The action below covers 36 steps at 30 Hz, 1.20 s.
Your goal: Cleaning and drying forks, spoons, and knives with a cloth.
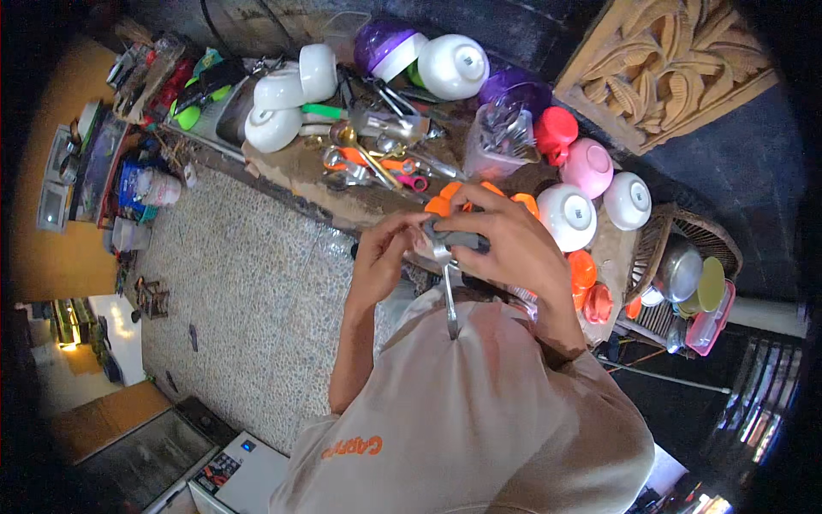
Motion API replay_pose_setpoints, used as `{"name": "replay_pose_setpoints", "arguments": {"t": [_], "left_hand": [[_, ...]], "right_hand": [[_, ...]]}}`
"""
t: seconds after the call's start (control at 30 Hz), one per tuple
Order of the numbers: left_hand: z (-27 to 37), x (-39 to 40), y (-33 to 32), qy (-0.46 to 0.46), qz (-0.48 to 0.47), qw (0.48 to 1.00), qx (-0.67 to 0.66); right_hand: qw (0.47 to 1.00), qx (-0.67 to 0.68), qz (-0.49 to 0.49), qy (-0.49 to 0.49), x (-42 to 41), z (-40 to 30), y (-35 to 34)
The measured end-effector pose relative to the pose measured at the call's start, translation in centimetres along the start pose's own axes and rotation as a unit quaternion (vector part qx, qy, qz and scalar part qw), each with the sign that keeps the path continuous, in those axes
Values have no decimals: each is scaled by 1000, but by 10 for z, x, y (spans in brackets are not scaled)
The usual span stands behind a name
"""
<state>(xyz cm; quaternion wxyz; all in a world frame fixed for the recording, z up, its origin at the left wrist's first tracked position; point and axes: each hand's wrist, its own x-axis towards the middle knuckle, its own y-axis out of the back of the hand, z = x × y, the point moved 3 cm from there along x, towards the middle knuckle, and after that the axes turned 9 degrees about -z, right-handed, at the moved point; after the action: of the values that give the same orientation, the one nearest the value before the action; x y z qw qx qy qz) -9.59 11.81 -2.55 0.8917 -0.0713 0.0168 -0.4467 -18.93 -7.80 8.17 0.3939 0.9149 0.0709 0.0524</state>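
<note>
Close to my chest, a metal spoon or fork (pixel 449 295) points its handle down towards my shirt. My right hand (pixel 514 238) pinches a grey cloth (pixel 459 236) against the upper part of this utensil. From the other side, the fingertips of my left hand (pixel 384 257) grip at its head; the fingers and cloth hide its exact shape. Orange plastic pieces (pixel 438 204) lie just beyond my right hand. Past both hands, loose cutlery and measuring spoons (pixel 359 164) are spread over the counter (pixel 289 168).
A clear plastic container of cutlery (pixel 498 144) stands near red and pink cups (pixel 585 167). White bowls (pixel 568 215) rest upside down, with more white bowls (pixel 273 125) farther left. A wicker basket (pixel 703 228) of dishes is at right. Pebbled floor (pixel 250 270) extends left.
</note>
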Motion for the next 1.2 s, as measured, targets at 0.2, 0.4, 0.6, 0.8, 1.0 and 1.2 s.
{"name": "replay_pose_setpoints", "arguments": {"t": [0.2, 0.4, 0.6, 0.8, 1.0, 1.2], "left_hand": [[0, -3, -3, 37, 46, 997, 55], [-27, 2, -8, 46, 46, 994, 87], [-21, 9, -11, 59, 49, 994, 78], [-1, 12, -10, 11, 29, 999, 8], [-6, 20, -10, 44, 14, 997, -57], [1, 31, -8, 5, -21, 999, -35]], "right_hand": [[980, 80, -179, 31, -33, 5, -38], [967, 77, -241, 20, -49, 0, -40], [929, 119, -338, 93, -45, 7, -34], [986, 165, -15, -7, -37, 38, 9], [980, 196, 32, 25, -13, 36, -13], [974, 215, -19, 68, -4, 32, -15]]}}
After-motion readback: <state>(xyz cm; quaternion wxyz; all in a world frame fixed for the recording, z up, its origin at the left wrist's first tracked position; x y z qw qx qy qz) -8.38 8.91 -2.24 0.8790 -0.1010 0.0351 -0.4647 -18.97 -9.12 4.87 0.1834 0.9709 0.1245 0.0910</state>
